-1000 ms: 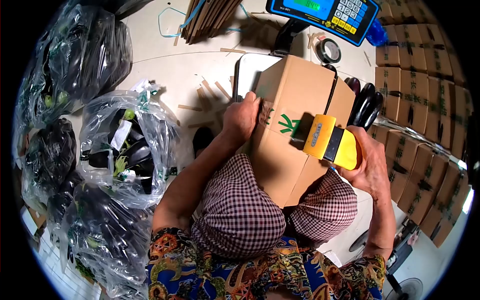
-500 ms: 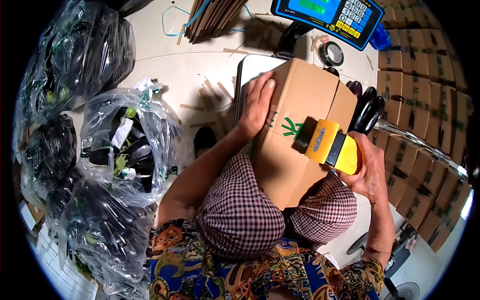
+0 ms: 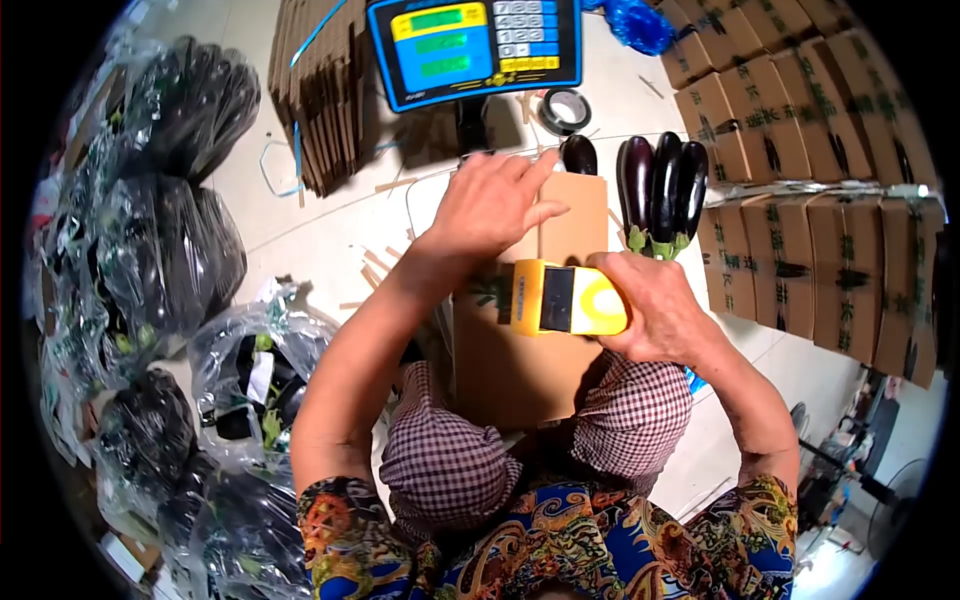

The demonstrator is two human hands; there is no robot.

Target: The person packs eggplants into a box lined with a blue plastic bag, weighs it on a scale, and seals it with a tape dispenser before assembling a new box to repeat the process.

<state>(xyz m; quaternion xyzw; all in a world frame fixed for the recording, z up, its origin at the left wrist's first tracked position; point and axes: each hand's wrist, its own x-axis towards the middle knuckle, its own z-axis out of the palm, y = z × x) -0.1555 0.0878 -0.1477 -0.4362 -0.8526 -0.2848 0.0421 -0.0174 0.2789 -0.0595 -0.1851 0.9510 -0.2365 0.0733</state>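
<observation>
Brown corrugated cardboard fills the middle of my view: a plain rectangular cardboard box [image 3: 520, 360] with a green printed mark, standing between the checked-trousered knees [image 3: 450, 460] and leaning away toward the far side. My left hand [image 3: 495, 205] lies flat on its far top edge, fingers spread and extended, gripping nothing, just pressing on the smooth board. My right hand [image 3: 655, 310] is closed around the handle of a yellow plastic tape dispenser [image 3: 565, 298], whose boxy body has a dark central panel and rests against the box's face; the handle is hidden inside the palm, and I cannot see any tape.

Just beyond the box, to the right, several glossy dark purple aubergines [image 3: 660, 190] stand side by side with green stalks pointing near; one more is half hidden behind the box edge. Far centre sits a blue digital scale display [image 3: 475, 48] with green readouts and a keypad, its digits too blurred to read. A black roll of tape [image 3: 565, 110] lies on the pale floor beside it. Right of that, sealed cardboard cartons [image 3: 810, 200] sit in rows, cut off by the lens edge. On the left, crinkled clear plastic bags of aubergines [image 3: 170, 260] pile up, contents murky. Flattened cardboard sheets [image 3: 320, 90] stand stacked on edge far left.
</observation>
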